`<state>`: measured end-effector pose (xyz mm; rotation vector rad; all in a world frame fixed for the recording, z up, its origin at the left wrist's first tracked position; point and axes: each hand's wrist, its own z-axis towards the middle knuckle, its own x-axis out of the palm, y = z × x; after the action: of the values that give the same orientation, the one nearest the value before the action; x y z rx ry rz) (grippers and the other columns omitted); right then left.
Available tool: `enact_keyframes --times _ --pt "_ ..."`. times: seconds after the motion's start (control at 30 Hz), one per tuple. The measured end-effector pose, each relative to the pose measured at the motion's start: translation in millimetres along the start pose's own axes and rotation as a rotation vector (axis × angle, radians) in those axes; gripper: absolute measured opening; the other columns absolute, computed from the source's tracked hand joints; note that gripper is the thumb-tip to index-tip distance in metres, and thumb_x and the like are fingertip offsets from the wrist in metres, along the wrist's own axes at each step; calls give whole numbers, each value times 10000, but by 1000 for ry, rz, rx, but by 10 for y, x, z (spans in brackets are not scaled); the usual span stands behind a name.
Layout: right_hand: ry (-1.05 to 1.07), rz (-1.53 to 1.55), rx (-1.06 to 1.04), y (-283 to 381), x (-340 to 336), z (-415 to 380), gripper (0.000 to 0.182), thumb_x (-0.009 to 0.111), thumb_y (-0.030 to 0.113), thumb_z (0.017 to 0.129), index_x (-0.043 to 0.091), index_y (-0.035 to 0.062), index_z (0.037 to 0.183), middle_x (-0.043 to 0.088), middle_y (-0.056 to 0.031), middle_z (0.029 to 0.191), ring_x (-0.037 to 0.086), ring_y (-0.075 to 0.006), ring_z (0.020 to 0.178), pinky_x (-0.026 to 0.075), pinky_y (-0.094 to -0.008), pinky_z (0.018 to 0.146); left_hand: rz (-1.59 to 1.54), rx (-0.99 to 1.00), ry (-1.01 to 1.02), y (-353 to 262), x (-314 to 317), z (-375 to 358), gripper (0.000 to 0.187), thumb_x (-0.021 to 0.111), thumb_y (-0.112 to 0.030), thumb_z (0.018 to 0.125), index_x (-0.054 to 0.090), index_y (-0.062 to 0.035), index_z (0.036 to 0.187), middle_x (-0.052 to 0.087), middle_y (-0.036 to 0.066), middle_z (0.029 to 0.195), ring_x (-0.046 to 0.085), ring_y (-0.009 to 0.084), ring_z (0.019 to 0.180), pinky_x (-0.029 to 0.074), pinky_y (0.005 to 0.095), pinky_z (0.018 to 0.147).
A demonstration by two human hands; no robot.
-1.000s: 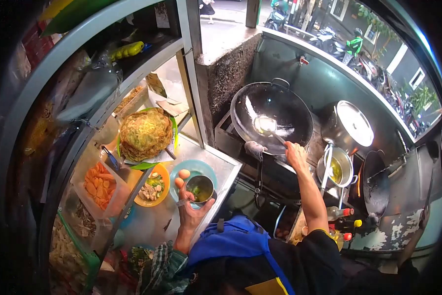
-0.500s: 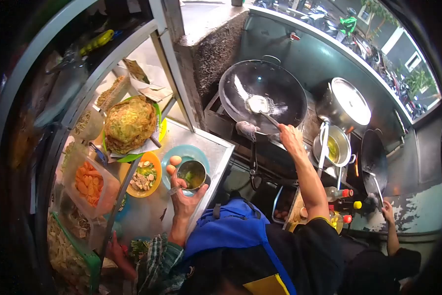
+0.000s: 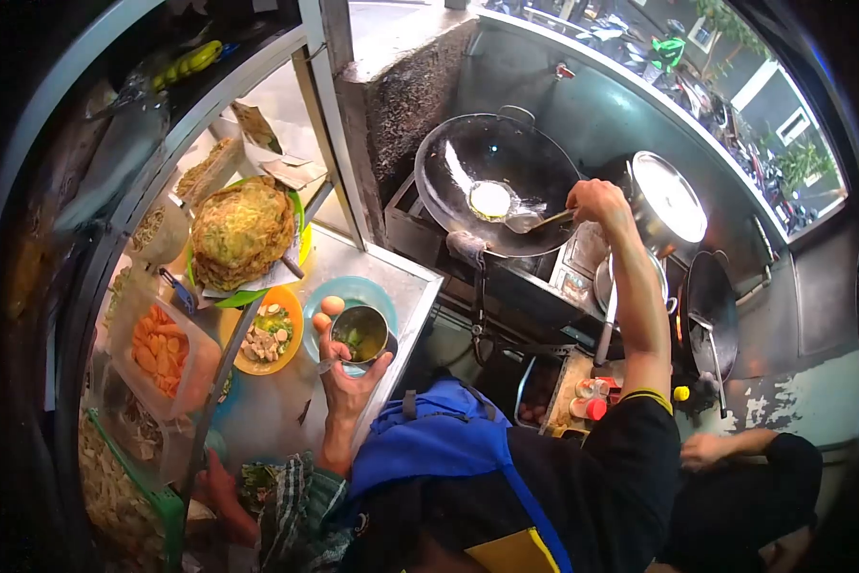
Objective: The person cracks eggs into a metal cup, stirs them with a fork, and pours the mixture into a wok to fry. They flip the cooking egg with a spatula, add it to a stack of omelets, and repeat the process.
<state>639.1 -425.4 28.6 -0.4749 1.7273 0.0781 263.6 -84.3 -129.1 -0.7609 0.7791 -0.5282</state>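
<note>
The right hand [image 3: 596, 202] was in the upper middle of the frame, just right of the black wok [image 3: 494, 181]. Its fingers were clenched around the handle of a metal ladle [image 3: 534, 222], and the bowl of the ladle lay inside the wok, near its lower right side. Beside the ladle bowl, close to the centre of the wok, there was a small round pale patch of food [image 3: 491, 200].

The left hand [image 3: 350, 374] was in the lower middle of the frame, a little left of centre, over the metal counter [image 3: 405, 279]. It grasped a small metal cup [image 3: 360, 332] from below, with the fingers around its side; a greenish mixture was visible inside the cup. The cup was above a light blue plate [image 3: 370, 288], on which two brown eggs [image 3: 332, 306] lay just left of the cup.

Left of the plate stood an orange bowl [image 3: 291, 346] with cut pieces of food. Higher up, in the left part of the frame, a stack of fried omelettes [image 3: 241, 231] rested on paper in a green dish. A clear box with orange crackers [image 3: 155, 350] was at the far left.

At the right of the wok stood a steel pot with a lid [image 3: 668, 196], and below it a second, dark pan [image 3: 711, 310]. Some bottles with red caps [image 3: 592, 399] were under the right arm. At the lower right, a forearm of another person [image 3: 725, 447] was visible.
</note>
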Motion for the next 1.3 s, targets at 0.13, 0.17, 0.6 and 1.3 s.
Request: enact_keyframes --times 0.13,0.17,0.6,1.3 --pt "265 77 -108 -27 -145 235 453 793 181 682 752 157 1132 760 -74 1030 732 -229 946 576 -366 844 -101 -168 94 -89 -50 9 602 907 -210 735 374 -90 990 436 291 1447 553 337 1242 456 429 1037" --pt "303 143 -107 13 -126 274 449 789 182 688 749 144 1133 760 -88 1017 736 -229 924 580 -363 828 -101 -168 95 -68 -43 0 602 907 -210 735 374 -90 990 436 291 1447 553 337 1242 456 429 1037" --pt "-31 61 42 173 511 300 435 759 195 715 744 283 1140 741 -51 1110 700 -274 1054 563 -414 914 21 -34 -4 24 -91 -38 1089 918 -242 663 280 45 1497 577 94 1204 505 168 828 463 325 795" --pt "-506 -182 -79 709 158 418 195 573 187 922 761 226 953 725 -85 936 724 -273 913 541 -428 757 -25 -119 12 -203 -121 -36 1019 899 -257 698 290 -7 1476 558 151 1253 542 197 887 468 337 788"
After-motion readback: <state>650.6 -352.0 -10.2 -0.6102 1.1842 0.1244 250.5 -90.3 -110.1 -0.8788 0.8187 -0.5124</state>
